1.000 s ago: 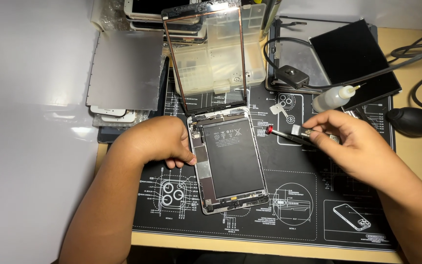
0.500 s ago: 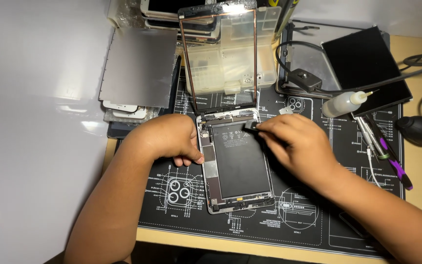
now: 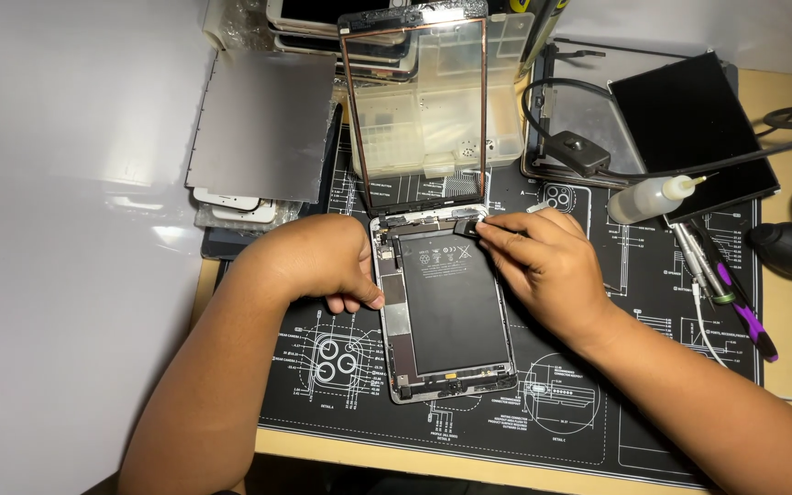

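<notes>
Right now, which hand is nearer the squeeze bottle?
Right. The right hand works at the opened tablet's top right corner, just left of the white squeeze bottle. The left hand rests on the tablet's far left edge.

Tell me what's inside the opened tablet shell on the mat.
Inside the tablet shell a large black battery fills most of the space, with a narrow circuit board strip along its left edge. The right hand covers the top right corner, so parts there are hidden.
</notes>
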